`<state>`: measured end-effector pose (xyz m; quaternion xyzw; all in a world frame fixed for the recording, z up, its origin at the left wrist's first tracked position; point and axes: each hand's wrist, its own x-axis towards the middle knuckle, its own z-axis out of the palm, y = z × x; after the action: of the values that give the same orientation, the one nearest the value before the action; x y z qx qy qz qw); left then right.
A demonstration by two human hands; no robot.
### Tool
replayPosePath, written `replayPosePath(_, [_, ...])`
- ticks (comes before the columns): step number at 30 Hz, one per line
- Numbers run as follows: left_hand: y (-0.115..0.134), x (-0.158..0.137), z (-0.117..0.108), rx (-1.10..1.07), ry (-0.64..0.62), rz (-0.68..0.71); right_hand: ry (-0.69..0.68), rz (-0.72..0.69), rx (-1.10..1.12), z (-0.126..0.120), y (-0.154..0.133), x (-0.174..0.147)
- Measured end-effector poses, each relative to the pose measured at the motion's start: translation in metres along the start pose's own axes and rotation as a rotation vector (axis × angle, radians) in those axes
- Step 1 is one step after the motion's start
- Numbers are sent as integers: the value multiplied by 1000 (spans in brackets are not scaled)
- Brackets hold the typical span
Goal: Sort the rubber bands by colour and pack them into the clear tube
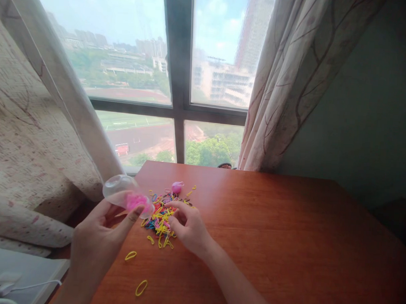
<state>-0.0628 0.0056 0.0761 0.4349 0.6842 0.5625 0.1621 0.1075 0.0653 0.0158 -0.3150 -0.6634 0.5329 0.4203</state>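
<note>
My left hand [100, 228] is closed around a clear plastic container [119, 184], tilted with its narrower end toward the lower right. Inside that end lies a clump of bright pink bands [136, 202]. My right hand [191, 227] is over a heap of small coloured rubber bands [162, 228], mostly yellow with red, blue and pink among them. Its index finger and thumb are bent and apart at the top of the heap, with nothing visible held between them. At the heap's far edge sits a pink bundle [177, 187].
Two loose yellow bands, one nearer [141, 288] and one farther [130, 255], lie on the brown wooden table [269, 244]. Behind the table are a window [181, 79] and patterned curtains [276, 97]. A socket with a white plug [3, 289] is at lower left.
</note>
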Motion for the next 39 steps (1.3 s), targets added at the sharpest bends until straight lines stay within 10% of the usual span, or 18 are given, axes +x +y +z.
replayPosePath(12, [4,5,9,-422,12,-239,-144,-116,-61,5,-2,-9])
replayPosePath(20, [5,-7,27,-551,-324,-429,-191,-218,-372,8,-3,-16])
replayPosePath(23, [5,-11,33,-476,-411,-367,-230,-75,-92,12,-1,-13])
replayPosePath(29, [-2,-9,36,-521,-196,-314,-488,321,762,11,-11,-7])
replayPosePath(39, [-4,-7,38,-604,-86,-271,-350,240,613,10,-2,-3])
